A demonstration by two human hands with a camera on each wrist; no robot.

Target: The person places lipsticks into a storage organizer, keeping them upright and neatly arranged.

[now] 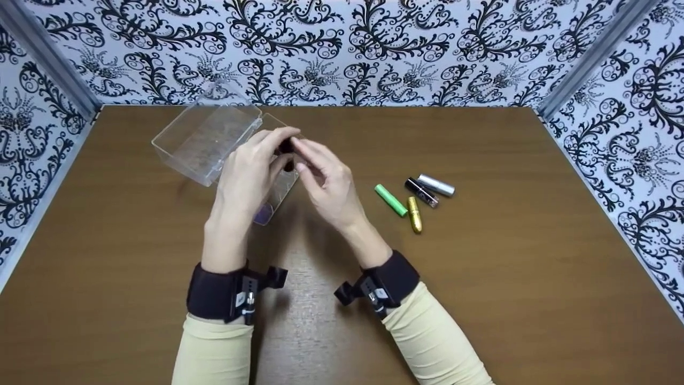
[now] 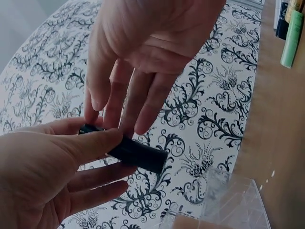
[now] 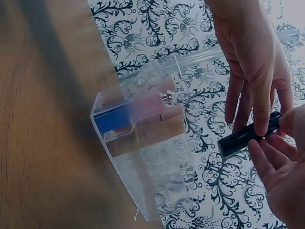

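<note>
Both hands hold a black lipstick tube [image 2: 143,155] over the clear plastic box [image 1: 283,200]. My left hand [image 1: 246,166] pinches it between thumb and fingers, the thumb lying along its side. At its slimmer end, the fingertips of my right hand [image 1: 334,187] grip it. The tube [image 3: 233,144] is tilted, and in the head view the fingers hide most of it. The box has its clear lid [image 1: 206,141] swung open to the left. Inside the box, a blue and pink item [image 3: 128,114] shows through the wall in the right wrist view.
Right of the hands, on the brown table [image 1: 507,278], lie a green tube [image 1: 390,200], a gold bullet-shaped tube [image 1: 414,215], a black tube with a clear end [image 1: 421,192] and a silver tube [image 1: 436,185]. Patterned walls [image 1: 320,53] stand behind and at both sides.
</note>
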